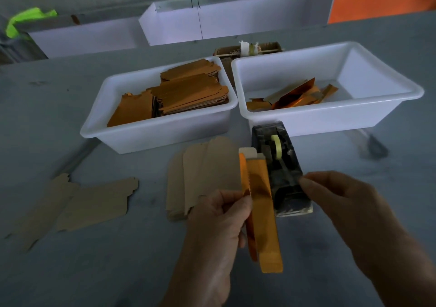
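Note:
My left hand (219,221) grips a long, narrow orange-gold folded carton (262,207) near its middle, holding it upright over the grey table. Its pale flap end points away from me. Just right of the carton stands a dark tape dispenser (280,165) with a small yellowish tape roll (276,149). My right hand (339,203) is at the dispenser's near end, thumb and forefinger pinched together at its cutter; whether a piece of tape is between them is too faint to tell.
Two white tubs stand behind: the left tub (151,134) holds stacked flat orange cartons, the right tub (330,115) a few folded ones. Flat brown card blanks (203,174) lie before the left tub, more blanks (77,203) at the left. A small cardboard box (250,49) sits farther back.

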The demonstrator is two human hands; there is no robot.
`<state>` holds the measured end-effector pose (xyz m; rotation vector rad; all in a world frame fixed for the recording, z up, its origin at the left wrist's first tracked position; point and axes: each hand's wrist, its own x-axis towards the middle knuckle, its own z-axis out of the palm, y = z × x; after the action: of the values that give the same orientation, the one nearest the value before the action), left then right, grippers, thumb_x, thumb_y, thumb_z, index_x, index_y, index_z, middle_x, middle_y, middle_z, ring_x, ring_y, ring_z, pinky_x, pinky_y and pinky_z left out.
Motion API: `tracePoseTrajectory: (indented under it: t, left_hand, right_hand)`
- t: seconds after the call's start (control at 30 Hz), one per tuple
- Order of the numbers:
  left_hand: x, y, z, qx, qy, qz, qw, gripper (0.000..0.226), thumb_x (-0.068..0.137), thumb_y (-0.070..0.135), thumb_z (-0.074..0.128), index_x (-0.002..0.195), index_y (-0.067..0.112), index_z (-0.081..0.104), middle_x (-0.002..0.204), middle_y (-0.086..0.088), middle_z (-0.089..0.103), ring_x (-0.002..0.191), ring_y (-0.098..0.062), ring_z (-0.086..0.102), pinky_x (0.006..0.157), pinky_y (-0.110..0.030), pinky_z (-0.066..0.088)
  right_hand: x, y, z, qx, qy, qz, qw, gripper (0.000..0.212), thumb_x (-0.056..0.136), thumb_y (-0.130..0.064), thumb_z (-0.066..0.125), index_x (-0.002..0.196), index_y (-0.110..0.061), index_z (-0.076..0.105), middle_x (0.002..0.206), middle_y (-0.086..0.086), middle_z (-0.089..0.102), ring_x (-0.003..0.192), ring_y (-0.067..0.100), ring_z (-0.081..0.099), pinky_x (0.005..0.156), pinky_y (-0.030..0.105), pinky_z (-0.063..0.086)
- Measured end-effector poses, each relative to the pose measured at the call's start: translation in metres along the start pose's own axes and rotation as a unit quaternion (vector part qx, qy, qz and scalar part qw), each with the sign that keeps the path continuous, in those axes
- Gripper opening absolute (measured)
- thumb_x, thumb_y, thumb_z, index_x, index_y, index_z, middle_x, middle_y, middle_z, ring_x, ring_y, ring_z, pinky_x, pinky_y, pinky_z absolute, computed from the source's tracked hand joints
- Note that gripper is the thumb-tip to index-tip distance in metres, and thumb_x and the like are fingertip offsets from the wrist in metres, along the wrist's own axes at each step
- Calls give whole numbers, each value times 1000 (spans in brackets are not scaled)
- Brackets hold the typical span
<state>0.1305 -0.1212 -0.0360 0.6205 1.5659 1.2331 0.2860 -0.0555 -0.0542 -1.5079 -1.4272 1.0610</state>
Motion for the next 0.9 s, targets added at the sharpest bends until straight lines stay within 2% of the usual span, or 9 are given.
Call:
tracePoseTrajectory:
  t: [0.2,0.3,0.4,0.47,0.53,0.6,0.73,0.83,0.9]
  left_hand:
    - [3,-5,6,5,-18,9,1000,13,87,17,62,78,9,67,63,-4,56,49,-12,44,41,-18,36]
    - [3,-5,10,0,-25,16,1000,12,86,17,63,78,10,67,64,-5,53,46,-10,41,41,-18,35]
    - [2,-6,16,-11,-23,20,999,11,86,17,64,79,9,67,65,-6,54,44,-8,40,40,-17,35]
    - [1,-8,20,-22,-21,25,999,10,86,16,63,79,10,67,61,-2,55,42,-5,41,40,-15,35]
    - [0,-10,24,-31,-22,24,999,10,87,16,63,79,11,67,58,3,57,43,-3,43,41,-14,36]
    - [-1,-12,29,-45,-24,16,999,10,88,15,62,81,10,67,58,4,58,43,-3,44,41,-14,37]
    - [-1,-13,31,-91,-19,11,996,11,90,14,61,82,8,66,61,1,61,43,-5,46,39,-15,37]
    - [1,-12,29,-111,-20,9,994,11,88,15,60,80,10,66,60,-1,64,44,-6,50,39,-16,39]
    - [2,-12,27,-111,-15,11,994,11,88,14,59,82,8,66,58,0,64,44,-6,51,39,-17,39]
  right_hand:
    - [4,0,6,37,-62,17,997,25,80,-28,67,67,-49,70,69,-14,70,66,6,66,63,26,49]
    - [6,0,7,41,-71,32,996,15,80,-26,66,67,-28,73,70,-13,71,67,3,66,63,26,49]
    - [8,-1,8,30,-67,37,997,12,80,-24,66,69,-23,71,70,-9,71,73,11,67,68,29,51]
    - [8,0,10,32,-61,37,997,10,80,-21,67,70,-21,70,80,-10,70,83,13,65,75,33,51]
    - [8,2,12,36,-57,39,997,8,79,-21,67,72,-19,70,108,-9,64,99,14,60,83,36,50]
    - [5,4,15,103,-69,63,990,12,71,-27,69,68,-16,71,116,-6,62,107,12,56,89,36,46]
    - [4,2,13,314,-109,108,937,18,67,-30,62,62,-18,73,75,-2,70,78,7,67,80,31,43]
    - [4,3,10,293,-99,98,946,16,68,-30,65,67,-17,75,102,-6,68,99,0,62,92,30,42]
    - [-2,5,10,216,-51,73,972,11,73,-25,70,71,-14,74,125,-14,58,101,-19,53,85,15,41]
